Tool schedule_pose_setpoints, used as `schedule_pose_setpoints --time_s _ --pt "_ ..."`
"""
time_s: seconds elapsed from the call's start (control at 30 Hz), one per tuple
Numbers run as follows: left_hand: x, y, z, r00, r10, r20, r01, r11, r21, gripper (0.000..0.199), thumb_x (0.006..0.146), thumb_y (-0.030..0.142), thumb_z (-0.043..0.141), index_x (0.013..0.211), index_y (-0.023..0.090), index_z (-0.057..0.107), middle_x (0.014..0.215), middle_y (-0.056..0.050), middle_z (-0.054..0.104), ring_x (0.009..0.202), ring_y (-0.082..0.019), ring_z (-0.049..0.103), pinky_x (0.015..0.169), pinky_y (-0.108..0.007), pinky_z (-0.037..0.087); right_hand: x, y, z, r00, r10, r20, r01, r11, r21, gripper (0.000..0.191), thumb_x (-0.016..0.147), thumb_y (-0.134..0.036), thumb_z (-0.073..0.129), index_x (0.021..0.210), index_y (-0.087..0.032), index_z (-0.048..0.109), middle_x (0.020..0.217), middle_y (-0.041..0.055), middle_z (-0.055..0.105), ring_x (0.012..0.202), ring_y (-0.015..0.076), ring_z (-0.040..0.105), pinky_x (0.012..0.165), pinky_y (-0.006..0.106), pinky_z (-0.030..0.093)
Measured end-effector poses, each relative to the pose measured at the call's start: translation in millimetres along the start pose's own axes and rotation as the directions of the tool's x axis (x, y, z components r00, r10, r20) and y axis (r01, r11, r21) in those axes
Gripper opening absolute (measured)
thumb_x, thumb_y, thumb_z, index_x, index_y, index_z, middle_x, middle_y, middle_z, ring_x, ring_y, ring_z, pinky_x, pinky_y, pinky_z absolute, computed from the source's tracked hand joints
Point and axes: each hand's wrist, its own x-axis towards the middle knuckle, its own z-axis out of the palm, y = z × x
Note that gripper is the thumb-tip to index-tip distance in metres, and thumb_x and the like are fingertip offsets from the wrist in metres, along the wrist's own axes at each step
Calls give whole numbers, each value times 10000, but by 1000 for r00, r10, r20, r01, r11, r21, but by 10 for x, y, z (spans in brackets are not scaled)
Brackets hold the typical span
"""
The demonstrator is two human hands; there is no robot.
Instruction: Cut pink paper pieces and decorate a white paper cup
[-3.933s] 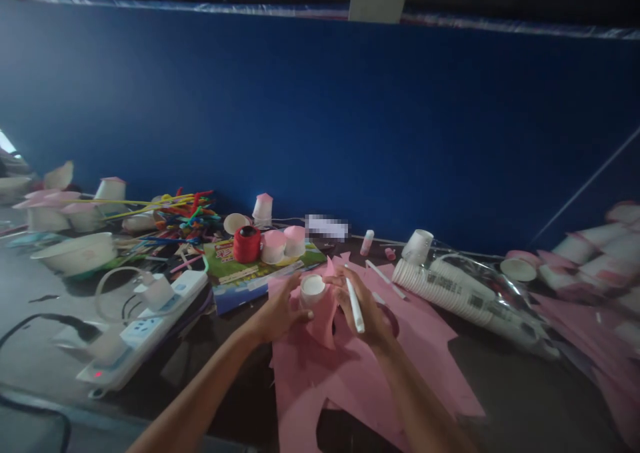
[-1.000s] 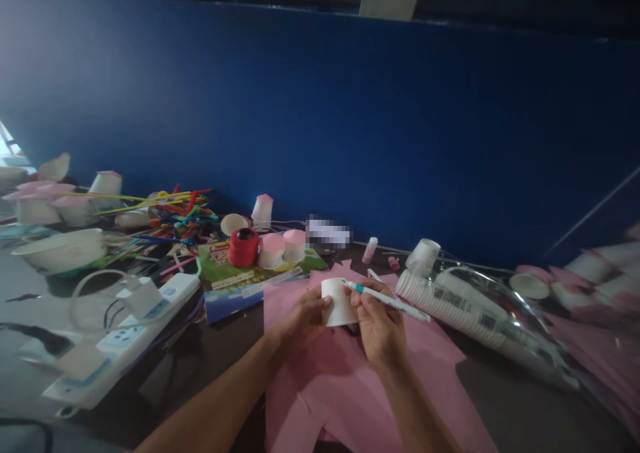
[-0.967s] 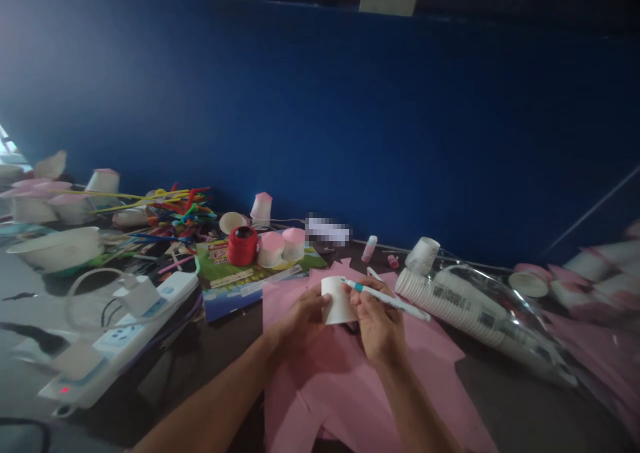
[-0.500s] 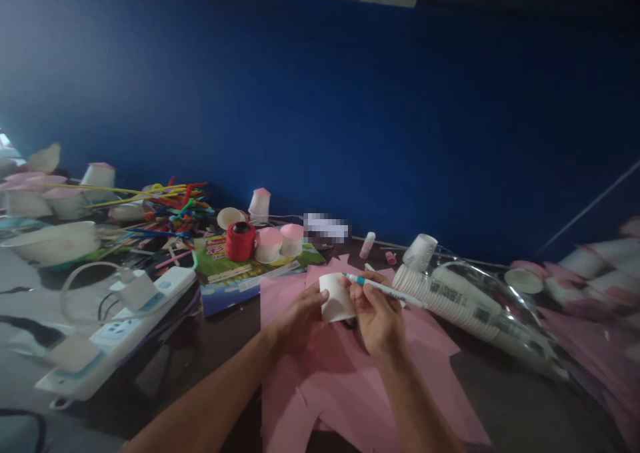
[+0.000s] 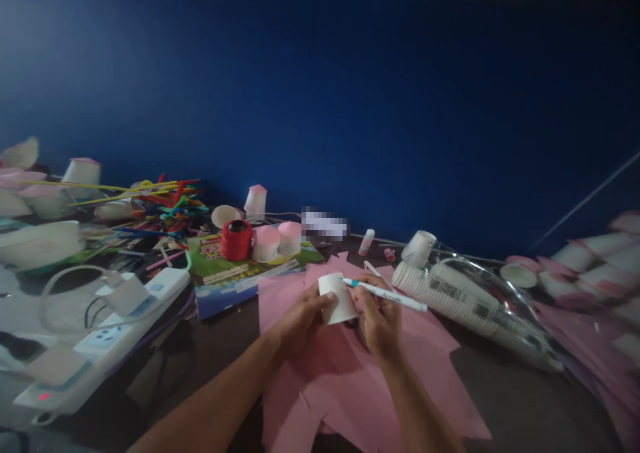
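Note:
A white paper cup (image 5: 340,304) is held upside down over the pink paper sheets (image 5: 320,360). My left hand (image 5: 303,316) grips its left side, thumb on the wall. In my right hand (image 5: 379,316) is a white marker (image 5: 395,295) with a teal band, its tip at the upper right of the cup. Whether the tip touches the cup I cannot tell. Something dark, partly hidden, lies beneath the cup between the hands.
To the right lies a bagged stack of paper cups (image 5: 450,290). A glue stick (image 5: 367,241) stands behind the paper. Leftward are a red thread spool (image 5: 237,240), pink-topped cups (image 5: 266,242), colourful pipe cleaners (image 5: 175,200) and a power strip (image 5: 105,340). A blue wall (image 5: 320,93) rises behind.
The marker's rear end has swung slightly lower and to the right, its tip staying by the cup. Both hands keep their hold. The view has shifted a little.

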Motion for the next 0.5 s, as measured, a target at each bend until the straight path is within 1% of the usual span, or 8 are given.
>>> schedule_pose_setpoints --time_s 0.1,0.2,0.37,0.5 --pt "-10 10 16 1000 1 21 -1 1000 -9 430 776 291 694 1180 162 617 1019 -94 690 884 -224 634 748 -293 452 -20 -38 5 1000 -5 13 6 998 -63 168 880 -341 545 887 -201 637 653 -15 591 572 136 526 544 250 432" --pt "-29 29 33 1000 9 26 -9 1000 9 374 785 291 682 1133 162 640 1015 -84 689 897 -220 630 735 -280 449 -42 -35 15 1000 5 -4 -5 995 -96 184 878 -358 549 913 -202 640 703 2 623 609 148 557 550 252 447" --pt "-25 46 23 998 -2 63 -2 998 61 325 804 293 664 1109 182 657 995 -69 696 905 -223 629 728 -273 449 -75 -20 48 998 53 -18 -54 994 -90 187 878 -366 553 920 -204 636 712 1 624 613 148 563 544 246 454" --pt "15 19 -5 998 13 59 -16 999 46 341 793 276 677 1123 196 649 1003 -58 700 891 -215 632 778 -286 457 -69 -43 67 999 13 -30 -16 994 -106 177 875 -355 536 889 -206 631 724 3 632 610 145 563 548 246 460"
